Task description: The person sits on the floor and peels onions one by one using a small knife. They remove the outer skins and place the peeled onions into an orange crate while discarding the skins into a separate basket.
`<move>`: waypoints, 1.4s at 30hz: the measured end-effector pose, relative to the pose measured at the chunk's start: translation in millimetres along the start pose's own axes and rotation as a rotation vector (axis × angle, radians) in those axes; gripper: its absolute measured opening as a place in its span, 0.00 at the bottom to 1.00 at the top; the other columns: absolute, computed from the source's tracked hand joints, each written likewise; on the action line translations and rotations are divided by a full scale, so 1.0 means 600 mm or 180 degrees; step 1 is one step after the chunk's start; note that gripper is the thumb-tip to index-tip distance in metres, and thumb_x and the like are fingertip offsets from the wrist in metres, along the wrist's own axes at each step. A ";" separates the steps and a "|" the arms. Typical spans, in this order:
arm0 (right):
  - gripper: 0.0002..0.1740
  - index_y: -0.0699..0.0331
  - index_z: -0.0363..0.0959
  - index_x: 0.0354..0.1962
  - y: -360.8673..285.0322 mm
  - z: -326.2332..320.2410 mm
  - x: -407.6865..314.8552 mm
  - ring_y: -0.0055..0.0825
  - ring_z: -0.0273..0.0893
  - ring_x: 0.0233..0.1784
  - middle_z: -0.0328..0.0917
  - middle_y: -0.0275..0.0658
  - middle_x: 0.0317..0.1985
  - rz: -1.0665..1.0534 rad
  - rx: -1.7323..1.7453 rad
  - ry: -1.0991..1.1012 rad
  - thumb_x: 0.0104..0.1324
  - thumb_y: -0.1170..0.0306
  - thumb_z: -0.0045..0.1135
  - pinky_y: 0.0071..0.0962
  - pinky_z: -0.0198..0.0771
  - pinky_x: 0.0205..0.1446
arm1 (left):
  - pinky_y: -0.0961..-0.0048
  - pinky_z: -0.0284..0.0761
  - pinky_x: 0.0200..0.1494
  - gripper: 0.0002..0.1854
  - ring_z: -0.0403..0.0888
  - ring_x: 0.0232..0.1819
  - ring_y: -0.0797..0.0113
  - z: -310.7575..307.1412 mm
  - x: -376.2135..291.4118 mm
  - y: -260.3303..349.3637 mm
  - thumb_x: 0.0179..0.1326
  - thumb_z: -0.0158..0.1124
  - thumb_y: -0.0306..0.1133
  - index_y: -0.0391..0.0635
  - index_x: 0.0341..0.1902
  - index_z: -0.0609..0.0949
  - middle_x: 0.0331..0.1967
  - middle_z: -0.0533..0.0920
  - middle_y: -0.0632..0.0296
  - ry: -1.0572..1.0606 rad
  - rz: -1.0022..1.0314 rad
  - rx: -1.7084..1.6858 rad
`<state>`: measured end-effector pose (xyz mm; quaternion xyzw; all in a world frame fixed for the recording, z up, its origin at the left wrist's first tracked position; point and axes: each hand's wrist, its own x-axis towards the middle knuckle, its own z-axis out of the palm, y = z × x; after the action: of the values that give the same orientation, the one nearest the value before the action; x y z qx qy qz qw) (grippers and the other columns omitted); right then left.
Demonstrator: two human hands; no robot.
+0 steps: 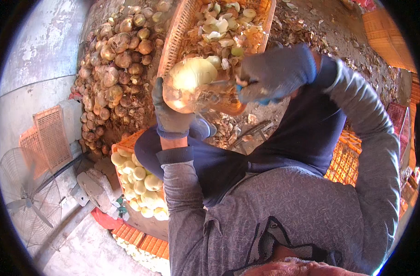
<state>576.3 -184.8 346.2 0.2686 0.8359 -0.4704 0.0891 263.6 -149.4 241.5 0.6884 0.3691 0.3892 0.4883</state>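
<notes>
My left hand (173, 115), in a dark work glove with its fingers curled, holds a large onion (189, 81) from the left and below. The onion's upper part is pale and peeled; brown papery skin remains lower down. At the right, my gloved right hand (277, 74) is closed around the handle of a small knife (217, 82), whose thin blade reaches left to the onion. Both hands are over the near end of an orange plastic crate (173, 45). Onion skins (218, 26) and cut pieces lie in that crate.
A large heap of unpeeled onions (116, 69) lies to the left. Peeled onions (139, 172) fill a crate by my left knee. A wire-guarded fan (28, 201) stands at the lower left. Loose skins (334, 45) litter the floor, and orange crates (389, 38) stand on the right.
</notes>
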 end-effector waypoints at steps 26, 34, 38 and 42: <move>0.25 0.68 0.85 0.36 -0.012 0.002 0.026 0.20 0.75 0.18 0.84 0.35 0.25 -0.0537 0.2455 0.0456 0.81 0.54 0.58 0.25 0.72 0.21 | 0.44 0.75 0.74 0.50 0.78 0.70 0.46 -0.004 0.010 0.010 0.67 0.64 0.67 0.35 0.77 0.71 0.72 0.77 0.45 -0.0516 -0.1061 -0.5331; 0.20 0.68 0.82 0.45 -0.128 0.179 0.108 0.19 0.78 0.23 0.81 0.34 0.26 -0.0718 0.4583 0.2103 0.82 0.56 0.58 0.23 0.75 0.26 | 0.45 0.91 0.48 0.63 0.86 0.51 0.32 0.034 0.028 0.086 0.59 0.53 0.82 0.38 0.81 0.65 0.62 0.78 0.28 -0.0364 -0.1776 -0.3592; 0.19 0.67 0.83 0.45 -0.187 0.196 0.181 0.20 0.78 0.25 0.81 0.34 0.27 -0.1266 0.5481 0.3000 0.83 0.58 0.56 0.23 0.76 0.30 | 0.53 0.91 0.37 0.60 0.89 0.41 0.38 0.058 0.032 0.134 0.62 0.45 0.83 0.38 0.78 0.68 0.55 0.83 0.29 -0.0180 -0.1669 -0.3747; 0.21 0.68 0.82 0.46 -0.184 0.163 0.177 0.22 0.79 0.27 0.83 0.37 0.29 -0.1438 0.5522 0.2891 0.83 0.56 0.54 0.27 0.78 0.35 | 0.52 0.90 0.45 0.62 0.89 0.44 0.41 0.041 0.041 0.106 0.60 0.50 0.83 0.35 0.78 0.67 0.58 0.83 0.29 0.0345 -0.1421 -0.2864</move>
<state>418.2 -273.1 332.1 0.2298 0.1905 -0.7757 -0.5560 304.0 -153.2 301.5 0.2929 0.3278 0.4309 0.7881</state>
